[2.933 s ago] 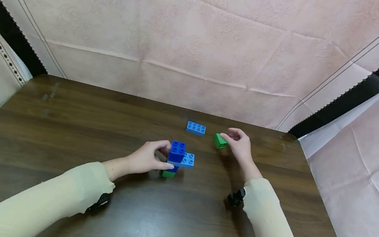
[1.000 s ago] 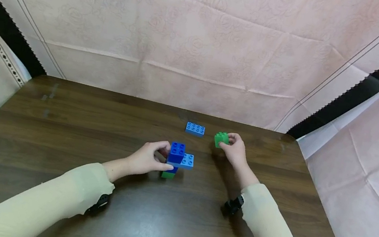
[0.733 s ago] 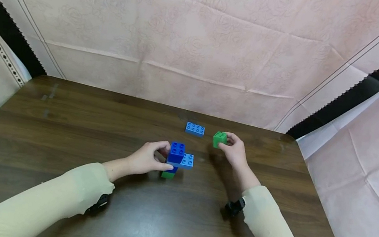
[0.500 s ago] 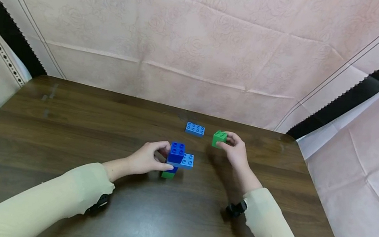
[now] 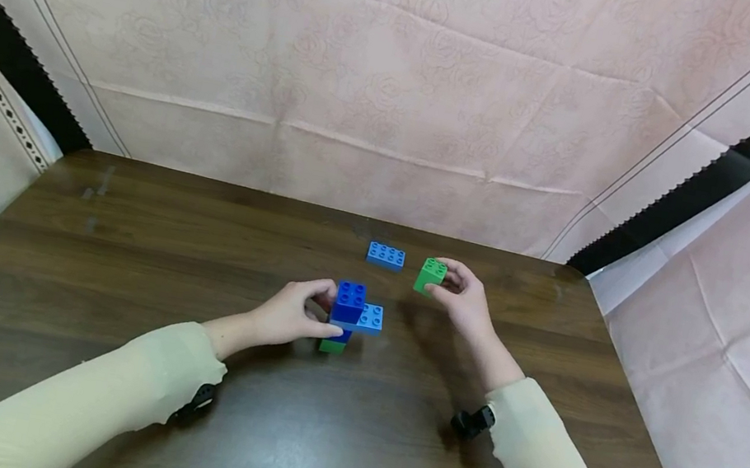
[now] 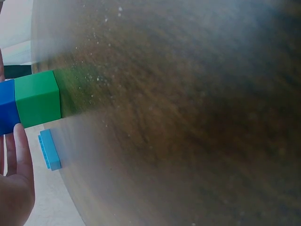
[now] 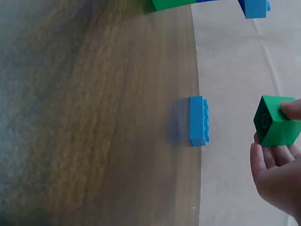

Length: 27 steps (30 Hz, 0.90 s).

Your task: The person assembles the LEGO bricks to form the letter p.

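Observation:
In the head view, my left hand (image 5: 289,311) grips a stack of toy building bricks from its left side. The stack has a green brick (image 5: 331,347) at the bottom, a dark blue one above it, a light blue brick (image 5: 372,318) jutting right, and another dark blue brick (image 5: 350,301) on top. Off to the right, my right hand (image 5: 468,302) pinches a separate green brick (image 5: 430,275), studs up, between thumb and fingers. The right wrist view shows this green brick (image 7: 275,125) held off the table, its hollow underside partly visible.
A loose light blue brick (image 5: 386,255) lies near the table's far edge, behind the stack and left of my right hand. The brown wooden table (image 5: 165,398) ends at a pale pink cloth backdrop (image 5: 386,85).
My right hand has turned the green brick from a tilted pose to studs up and shifted it slightly left. My left hand and the stack stay where they were.

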Available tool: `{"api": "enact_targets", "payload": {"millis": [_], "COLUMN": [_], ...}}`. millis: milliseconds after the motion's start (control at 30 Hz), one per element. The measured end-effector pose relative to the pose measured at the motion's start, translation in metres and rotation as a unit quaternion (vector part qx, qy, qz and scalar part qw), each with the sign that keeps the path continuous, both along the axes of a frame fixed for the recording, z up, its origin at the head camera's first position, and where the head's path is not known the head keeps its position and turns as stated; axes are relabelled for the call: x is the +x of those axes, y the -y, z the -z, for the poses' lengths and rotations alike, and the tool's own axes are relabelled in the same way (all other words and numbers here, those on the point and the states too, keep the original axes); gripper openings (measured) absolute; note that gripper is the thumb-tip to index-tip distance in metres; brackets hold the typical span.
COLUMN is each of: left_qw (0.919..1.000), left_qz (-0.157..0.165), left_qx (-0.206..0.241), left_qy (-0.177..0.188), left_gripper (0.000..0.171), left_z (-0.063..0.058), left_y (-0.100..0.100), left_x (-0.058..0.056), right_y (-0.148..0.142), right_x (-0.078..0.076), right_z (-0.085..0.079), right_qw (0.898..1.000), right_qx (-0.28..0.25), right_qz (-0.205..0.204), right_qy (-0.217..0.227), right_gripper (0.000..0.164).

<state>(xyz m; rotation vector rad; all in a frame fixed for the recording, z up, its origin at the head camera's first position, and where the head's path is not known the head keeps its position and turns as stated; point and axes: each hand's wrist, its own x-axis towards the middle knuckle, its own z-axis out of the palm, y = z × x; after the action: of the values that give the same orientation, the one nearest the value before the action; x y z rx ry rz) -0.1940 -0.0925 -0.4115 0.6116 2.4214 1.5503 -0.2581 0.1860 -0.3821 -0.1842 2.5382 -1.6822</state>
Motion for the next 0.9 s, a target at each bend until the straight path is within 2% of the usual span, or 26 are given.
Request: {"api": "enact_targets", "payload": {"millis": [233,533,900], "left_qw": [0.9998,1.0000,1.0000], "left_qz": [0.003,0.003,0.001], "left_qx": [0.000,0.005,0.005], "left_qy": [-0.020,-0.007,-0.006], "left_gripper": [0.029,0.028,0.028], "left_z": [0.000,0.002,0.001], "left_y": [0.000,0.000,0.000], "left_x": [0.001,-0.001,-0.001], "right_y": [0.002,0.011,0.021], "right_x": [0.012,0.028,0.044], "right_z": [-0.009,-0.021,-0.024], "right_qw": [0.998,0.995,0.986], "right_qx": [-0.004,-0.027,-0.013], "right_qz": [-0.051,-0.093,-0.162], "right_qy": [-0.030,-0.027,-0.027], "right_gripper": [0.039,0.041,0.037]}}
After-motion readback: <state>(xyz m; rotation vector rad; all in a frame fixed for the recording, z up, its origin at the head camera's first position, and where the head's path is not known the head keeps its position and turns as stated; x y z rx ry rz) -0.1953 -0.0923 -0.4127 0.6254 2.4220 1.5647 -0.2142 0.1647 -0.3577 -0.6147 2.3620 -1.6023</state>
